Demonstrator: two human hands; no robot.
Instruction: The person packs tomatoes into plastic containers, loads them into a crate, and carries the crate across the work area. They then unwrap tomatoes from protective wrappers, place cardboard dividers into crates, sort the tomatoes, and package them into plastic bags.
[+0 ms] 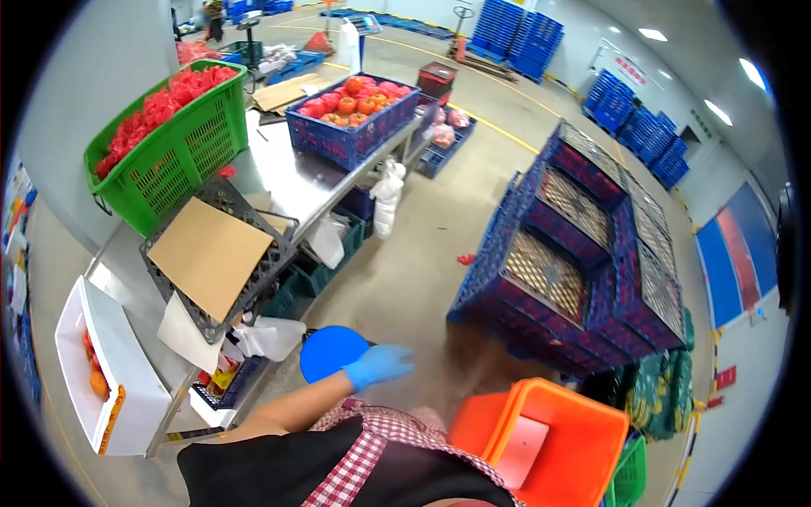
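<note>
My left hand (378, 367), in a blue glove, is stretched out over the floor beside a round blue stool top (333, 353); its fingers look extended though blurred, and nothing shows in them. My right hand is out of sight. On the metal table (283, 173) stand a green crate (182, 139) of red net bags and a blue crate (351, 145) of tomatoes, some in red nets. A brown cardboard sheet (209, 258) lies on a black crate at the table's near end.
Stacked blue crates (541, 291) stand to the right. Orange bins (562, 444) are close to my body, with a green basket (627, 473) behind. A white foam box (110, 372) with tomatoes is at the lower left. Blue pallets (515, 38) and a pallet jack (481, 59) are farther back.
</note>
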